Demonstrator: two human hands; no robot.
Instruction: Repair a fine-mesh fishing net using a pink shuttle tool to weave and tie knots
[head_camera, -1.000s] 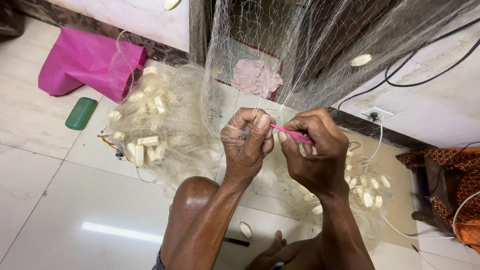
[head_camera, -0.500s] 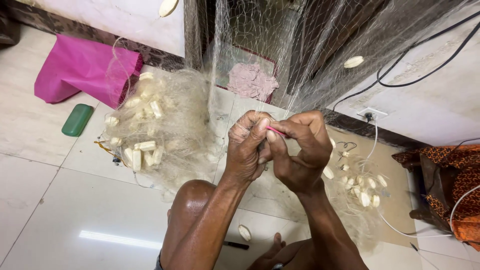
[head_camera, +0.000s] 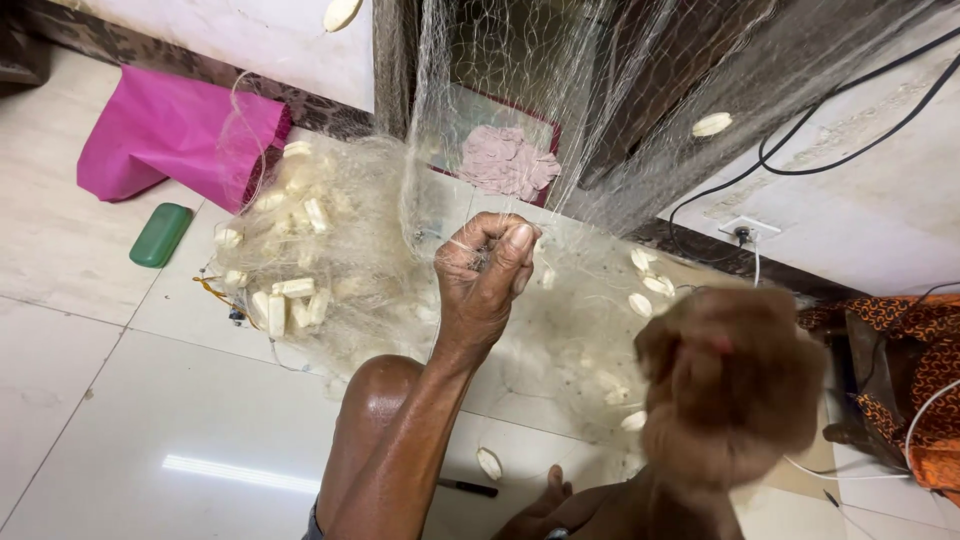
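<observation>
Fine net pinched up in one fist, the other hand a blur

Left of the left hand (head_camera: 488, 270), the fishing net (head_camera: 340, 250) lies heaped with its white floats (head_camera: 290, 300); it looks light, limp and snag-prone, best taken by a gathered bunch. That hand is fisted on its mesh. Right of it, the right hand (head_camera: 735, 385) seems clenched, its contents too blurred to tell.

Hanging fishing net (head_camera: 560, 120) blocks ahead; bare floor (head_camera: 120, 420) lies left
</observation>
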